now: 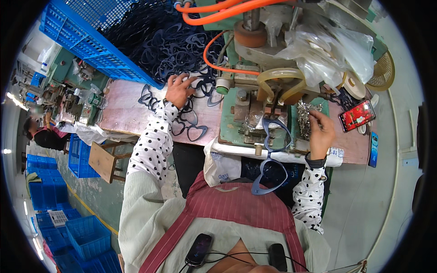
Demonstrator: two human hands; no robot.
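Note:
My left hand (180,91) rests with its fingers spread on loose dark blue heart-shaped eyeglass frames (197,133) at the table's left part. My right hand (321,132) is at a pile of small shiny metal pieces (303,119), its fingers bent together; whatever they pinch is too small to make out. Between my hands, another blue heart-shaped eyeglass frame (257,188) hangs at the front of a green bench machine (232,129), its upper lens rim by the machine's working point and its lower one over my apron. Neither hand touches it.
A blue crate (102,52) leans over a big heap of dark frames (168,50) at the back left. Orange hoses (218,16) and plastic bags (327,50) hang around the machine. A lit phone (357,115) lies on the right. A wooden stool (103,162) stands left.

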